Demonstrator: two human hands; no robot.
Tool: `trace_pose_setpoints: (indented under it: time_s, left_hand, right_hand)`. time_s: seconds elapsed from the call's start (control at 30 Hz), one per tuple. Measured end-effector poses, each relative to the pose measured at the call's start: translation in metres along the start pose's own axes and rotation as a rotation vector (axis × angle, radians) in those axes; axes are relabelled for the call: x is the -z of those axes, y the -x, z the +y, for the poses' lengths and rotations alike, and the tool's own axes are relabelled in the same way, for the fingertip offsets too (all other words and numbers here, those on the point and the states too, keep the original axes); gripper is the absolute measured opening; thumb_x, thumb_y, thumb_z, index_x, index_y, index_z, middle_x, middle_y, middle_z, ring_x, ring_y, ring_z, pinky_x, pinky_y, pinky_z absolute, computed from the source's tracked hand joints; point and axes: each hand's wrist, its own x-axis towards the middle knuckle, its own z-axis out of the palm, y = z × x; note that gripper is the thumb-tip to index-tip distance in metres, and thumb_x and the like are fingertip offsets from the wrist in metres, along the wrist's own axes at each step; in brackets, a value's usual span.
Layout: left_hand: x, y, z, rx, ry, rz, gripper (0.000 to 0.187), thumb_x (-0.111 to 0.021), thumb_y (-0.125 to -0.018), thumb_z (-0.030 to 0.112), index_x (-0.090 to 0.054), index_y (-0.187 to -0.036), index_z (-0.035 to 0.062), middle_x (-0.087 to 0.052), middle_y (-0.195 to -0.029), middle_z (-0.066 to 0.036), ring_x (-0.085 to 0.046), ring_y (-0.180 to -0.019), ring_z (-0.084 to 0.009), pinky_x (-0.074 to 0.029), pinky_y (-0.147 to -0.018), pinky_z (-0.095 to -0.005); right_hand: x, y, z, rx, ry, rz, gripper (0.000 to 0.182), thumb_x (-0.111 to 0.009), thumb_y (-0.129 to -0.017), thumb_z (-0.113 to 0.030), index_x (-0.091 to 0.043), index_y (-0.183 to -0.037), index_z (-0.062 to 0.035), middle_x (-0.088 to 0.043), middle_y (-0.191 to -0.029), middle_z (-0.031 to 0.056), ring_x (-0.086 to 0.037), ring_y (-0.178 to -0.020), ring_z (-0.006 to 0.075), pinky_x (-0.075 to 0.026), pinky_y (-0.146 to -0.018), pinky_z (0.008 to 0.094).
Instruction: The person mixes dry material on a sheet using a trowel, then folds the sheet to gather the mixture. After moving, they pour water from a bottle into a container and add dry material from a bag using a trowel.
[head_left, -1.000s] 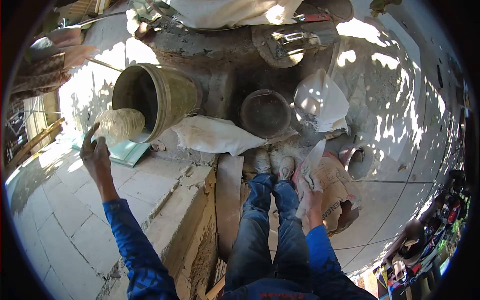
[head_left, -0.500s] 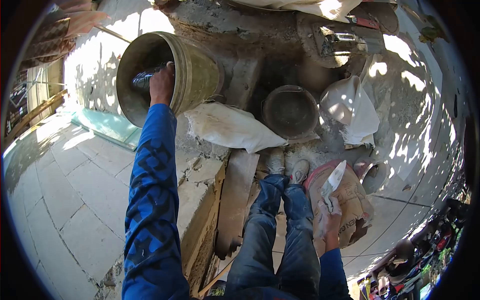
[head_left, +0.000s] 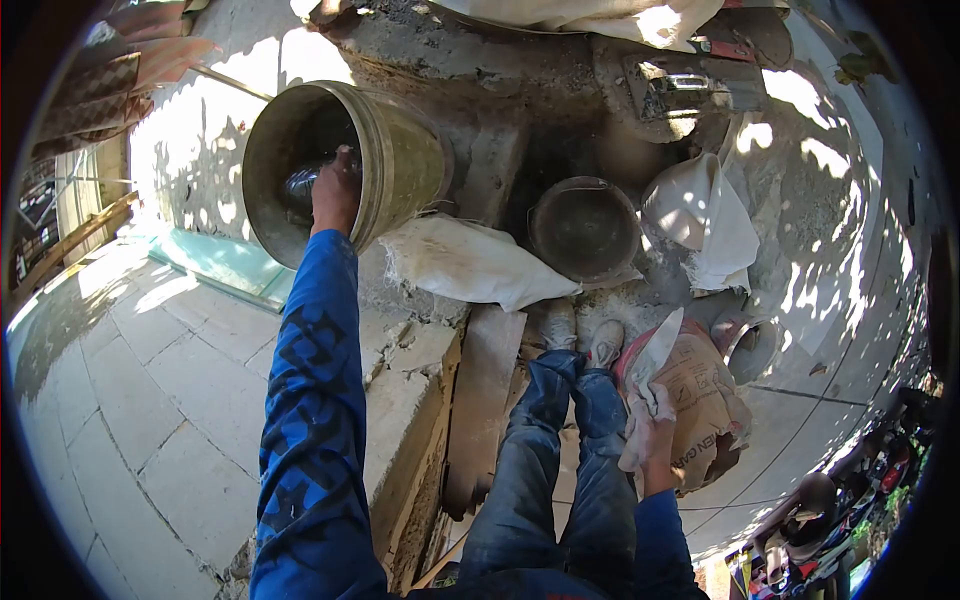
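Note:
A large, dirty bucket [head_left: 415,165] lies tilted at the upper left, its mouth toward the left. My left hand [head_left: 337,192] reaches into that mouth, closed round a clear, shiny container [head_left: 300,186], perhaps a plastic one. At the lower right my right hand [head_left: 652,432] is closed on a pale trowel [head_left: 658,350] with its blade pointing up. The trowel is above a torn paper cement bag [head_left: 705,400]. Between the hands, a white sack [head_left: 465,262] lies against the bucket.
A dark round pail [head_left: 585,230] stands in the upper middle, with a white cloth [head_left: 705,220] beside it. A metal float [head_left: 695,87] lies at the upper right. A concrete ledge [head_left: 415,400] and a board [head_left: 485,400] flank my legs.
My left hand has shifted slightly right and down in the view, still inside the bucket. The trowel in my right hand has moved a little left and its blade points higher.

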Motion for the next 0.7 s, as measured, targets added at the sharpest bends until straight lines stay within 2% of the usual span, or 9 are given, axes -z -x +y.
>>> trace_pose_setpoints:
  time_s: [0.03,0.1,0.17,0.27,0.4,0.5,0.53,0.6,0.7]
  left_hand:
    - [0.013,0.004,0.006,0.138,-0.037,0.025,0.029,-0.056,-0.084,0.017,-0.057,-0.111,0.0061,-0.066,-0.084,-0.024,-0.063,-0.083,-0.0418,-0.051,-0.072,-0.0497]
    - [0.033,0.012,-0.004,0.106,-0.005,0.115,0.034,-0.059,-0.08,0.013,-0.058,-0.112,0.0056,-0.066,-0.082,-0.024,-0.066,-0.074,-0.0378,-0.052,-0.066,-0.0454]
    - [0.064,0.019,-0.007,0.445,0.296,0.209,0.033,-0.058,-0.078,0.008,-0.059,-0.11,0.0037,-0.066,-0.074,-0.018,-0.066,-0.058,-0.0282,-0.052,-0.053,-0.0387]
    - [0.054,0.032,-0.064,0.53,0.758,0.393,0.028,-0.057,-0.077,0.004,-0.061,-0.106,0.0029,-0.063,-0.066,-0.01,-0.06,-0.047,-0.0165,-0.048,-0.042,-0.0302]
    - [0.081,0.052,-0.051,0.679,0.848,0.502,0.017,-0.057,-0.086,0.006,-0.064,-0.101,0.0006,-0.06,-0.064,-0.005,-0.053,-0.045,-0.0113,-0.043,-0.04,-0.0269]
    - [0.084,0.059,-0.042,0.539,0.822,0.435,0.023,-0.057,-0.077,0.0,-0.063,-0.099,0.0027,-0.062,-0.07,-0.007,-0.057,-0.052,-0.0141,-0.049,-0.046,-0.0285]
    - [0.06,0.053,-0.066,0.373,0.522,0.474,0.025,-0.059,-0.077,0.005,-0.063,-0.101,0.0027,-0.067,-0.079,-0.014,-0.064,-0.062,-0.0256,-0.054,-0.062,-0.0374]
    - [0.071,0.039,-0.031,0.357,0.318,0.372,0.027,-0.059,-0.077,0.008,-0.062,-0.103,0.0036,-0.067,-0.084,-0.017,-0.065,-0.07,-0.0319,-0.053,-0.068,-0.0412]
    - [0.056,0.024,-0.014,0.266,0.026,0.192,0.031,-0.059,-0.076,0.011,-0.061,-0.106,0.0059,-0.067,-0.088,-0.023,-0.064,-0.081,-0.0407,-0.051,-0.074,-0.0472]
  right_hand:
    - [0.002,0.002,-0.001,-0.015,-0.011,-0.014,0.029,-0.064,-0.085,-0.017,-0.054,-0.105,0.001,-0.06,-0.077,0.0064,-0.047,-0.044,0.0095,-0.037,-0.039,0.0246]
    - [0.006,0.006,-0.004,-0.019,-0.012,-0.009,0.029,-0.064,-0.085,-0.017,-0.054,-0.106,0.0009,-0.059,-0.078,0.0063,-0.047,-0.044,0.0096,-0.037,-0.039,0.0247]
    - [0.006,0.009,-0.007,-0.013,-0.022,-0.012,0.028,-0.064,-0.086,-0.017,-0.054,-0.106,0.0008,-0.059,-0.078,0.0061,-0.048,-0.044,0.0098,-0.037,-0.039,0.0249]
    - [0.012,0.011,-0.009,-0.025,-0.021,0.006,0.028,-0.064,-0.086,-0.018,-0.055,-0.106,0.0,-0.061,-0.08,0.007,-0.048,-0.044,0.0097,-0.038,-0.04,0.0245]
    - [0.016,0.017,-0.015,-0.006,-0.016,0.01,0.027,-0.064,-0.087,-0.019,-0.055,-0.105,-0.0006,-0.061,-0.077,0.0067,-0.048,-0.044,0.0095,-0.038,-0.04,0.0241]
    - [0.017,0.015,-0.018,-0.011,-0.031,0.011,0.028,-0.064,-0.087,-0.02,-0.055,-0.105,-0.0008,-0.059,-0.073,0.0058,-0.048,-0.044,0.0094,-0.037,-0.04,0.0243]
    - [0.018,0.014,-0.017,-0.021,-0.033,-0.008,0.028,-0.062,-0.087,-0.019,-0.055,-0.108,-0.001,-0.061,-0.08,0.0078,-0.047,-0.045,0.0085,-0.037,-0.04,0.0241]
    - [0.02,0.013,-0.012,-0.045,-0.029,-0.022,0.028,-0.06,-0.088,-0.017,-0.055,-0.111,-0.0012,-0.064,-0.087,0.0097,-0.047,-0.045,0.0076,-0.037,-0.039,0.0239]
    - [0.021,0.012,-0.006,-0.015,0.023,-0.005,0.027,-0.064,-0.087,-0.02,-0.054,-0.104,-0.0013,-0.058,-0.074,0.006,-0.048,-0.045,0.0098,-0.037,-0.041,0.0249]
